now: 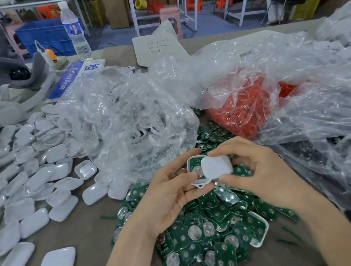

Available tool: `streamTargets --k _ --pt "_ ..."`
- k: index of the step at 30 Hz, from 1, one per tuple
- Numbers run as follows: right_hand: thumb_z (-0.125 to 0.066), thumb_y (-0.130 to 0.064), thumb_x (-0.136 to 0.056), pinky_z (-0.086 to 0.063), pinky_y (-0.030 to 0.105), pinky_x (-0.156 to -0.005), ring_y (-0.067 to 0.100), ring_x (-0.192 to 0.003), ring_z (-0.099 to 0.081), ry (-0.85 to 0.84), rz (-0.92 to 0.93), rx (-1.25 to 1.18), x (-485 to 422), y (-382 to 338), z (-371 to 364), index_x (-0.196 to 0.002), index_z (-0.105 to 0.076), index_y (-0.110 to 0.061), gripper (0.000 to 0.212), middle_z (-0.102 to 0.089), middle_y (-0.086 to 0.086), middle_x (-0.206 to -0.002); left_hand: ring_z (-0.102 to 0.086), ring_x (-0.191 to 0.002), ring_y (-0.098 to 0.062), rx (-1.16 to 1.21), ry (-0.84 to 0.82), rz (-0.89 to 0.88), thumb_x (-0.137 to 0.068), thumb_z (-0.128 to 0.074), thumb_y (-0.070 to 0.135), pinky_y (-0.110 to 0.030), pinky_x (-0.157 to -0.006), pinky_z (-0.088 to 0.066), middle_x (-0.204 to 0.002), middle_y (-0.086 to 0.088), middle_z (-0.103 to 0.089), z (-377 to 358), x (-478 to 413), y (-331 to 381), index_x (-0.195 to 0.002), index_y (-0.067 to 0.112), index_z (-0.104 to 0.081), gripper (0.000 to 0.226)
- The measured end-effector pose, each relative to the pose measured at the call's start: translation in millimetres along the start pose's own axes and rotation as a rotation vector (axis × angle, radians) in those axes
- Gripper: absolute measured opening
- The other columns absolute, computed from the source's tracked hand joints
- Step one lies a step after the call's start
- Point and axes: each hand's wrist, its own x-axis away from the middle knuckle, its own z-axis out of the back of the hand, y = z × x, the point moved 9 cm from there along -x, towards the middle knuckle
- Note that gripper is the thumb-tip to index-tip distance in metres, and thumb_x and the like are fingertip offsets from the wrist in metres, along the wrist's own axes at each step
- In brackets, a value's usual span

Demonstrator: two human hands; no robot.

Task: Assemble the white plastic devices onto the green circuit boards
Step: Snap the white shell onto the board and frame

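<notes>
Left hand (168, 194) is cradling a white base shell (195, 183) with a green circuit board (196, 163) seated inside, steadying it, while the right hand (257, 172) is pinching a white cover (217, 165) over it, likely to snap it shut. Below both, loose boards (209, 231) are lying heaped on the counter (83, 241).

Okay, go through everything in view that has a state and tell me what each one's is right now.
left hand: grips the base shell
base shell: open, green board inside
right hand: pinches the white cover
white cover: tilted over the shell, not seated
green circuit boards: loose heap
water bottle: upright, capped
clear bag: open, crumpled
</notes>
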Motion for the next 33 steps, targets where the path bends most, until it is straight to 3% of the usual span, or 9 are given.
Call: streamTargets --k 3,6,9,11,20,24,28,33 --pt "-0.077 -0.012 -0.078 -0.041 0.01 -0.09 -0.001 -0.112 -0.053 -0.134 0.051 0.171 -11 -13 7 -0.111 -0.064 -0.039 0.045 -0.055 -0.026 -0.116 -0.068 -0.102 -0.04 0.0 -0.126 0.085 -0.088 -0.052 -0.002 -0.033 -0.077 -0.06 -0.118 -0.03 -0.064 -10 3 -5 -0.12 0.006 -0.068 0.036" --pt "-0.076 -0.017 -0.079 -0.035 0.009 -0.093 -0.004 -0.116 -0.048 -0.408 0.048 0.312 -21 -19 -8 -0.114 -0.063 -0.038 0.043 -0.05 -0.028 -0.121 -0.067 -0.104 -0.043 -0.036 -0.235 0.177 -0.086 -0.041 -0.002 -0.032 -0.079 -0.059 -0.117 -0.028 -0.065 -19 7 -12 -0.116 0.002 -0.069 0.042" --pt "-0.077 -0.019 -0.079 -0.037 0.014 -0.095 -0.003 -0.117 -0.048 -0.608 0.04 0.35 -23 -21 -26 -0.114 -0.064 -0.035 0.041 -0.052 -0.025 -0.12 -0.07 -0.097 -0.038 -0.053 -0.219 0.202 -0.079 -0.044 -0.005 -0.031 -0.074 -0.06 -0.108 -0.027 -0.069 -17 8 -15 -0.107 -0.001 -0.072 0.04" --pt "-0.079 -0.02 -0.077 -0.04 0.018 -0.094 -0.002 -0.117 -0.049 -0.645 0.032 0.34 -23 -19 -31 -0.115 -0.063 -0.034 0.043 -0.053 -0.022 -0.121 -0.073 -0.088 -0.031 -0.066 -0.167 0.205 -0.076 -0.048 -0.006 -0.03 -0.07 -0.06 -0.102 -0.024 -0.071 -10 9 -16 -0.101 -0.002 -0.074 0.035" --pt "-0.077 -0.022 -0.079 -0.04 0.016 -0.097 -0.003 -0.114 -0.051 -0.607 0.001 0.265 -18 -11 -24 -0.115 -0.063 -0.036 0.04 -0.052 -0.027 -0.113 -0.074 -0.079 -0.024 -0.049 -0.134 0.224 -0.081 -0.057 0.0 -0.02 -0.065 -0.059 -0.092 -0.023 -0.073 -9 10 -14 -0.103 -0.006 -0.072 0.028" --pt "-0.078 -0.014 -0.078 -0.045 0.022 -0.098 0.004 -0.111 -0.055 -0.515 -0.015 0.206 -17 -9 -19 -0.112 -0.066 -0.029 0.039 -0.054 -0.02 -0.111 -0.073 -0.089 -0.026 -0.062 -0.108 0.212 -0.072 -0.073 0.009 -0.017 -0.069 -0.058 -0.105 -0.026 -0.07 -9 10 -13 -0.104 -0.005 -0.073 0.034" --pt "-0.079 -0.01 -0.075 -0.05 0.023 -0.093 0.004 -0.103 -0.06 -0.316 0.008 0.2 -19 -9 -6 -0.11 -0.067 -0.025 0.04 -0.056 -0.013 -0.108 -0.064 -0.112 -0.038 0.024 -0.186 0.169 -0.08 -0.066 0.006 -0.026 -0.084 -0.057 -0.121 -0.031 -0.062 -15 11 -6 -0.116 -0.008 -0.065 0.039" --pt "-0.08 -0.012 -0.074 -0.05 0.023 -0.092 0.004 -0.102 -0.059 -0.157 0.047 0.219 -15 -11 2 -0.106 -0.064 -0.035 0.043 -0.057 -0.015 -0.106 -0.063 -0.115 -0.033 -0.009 -0.177 0.121 -0.088 -0.058 0.012 -0.035 -0.089 -0.056 -0.122 -0.026 -0.064 -15 9 -5 -0.119 0.002 -0.068 0.034"
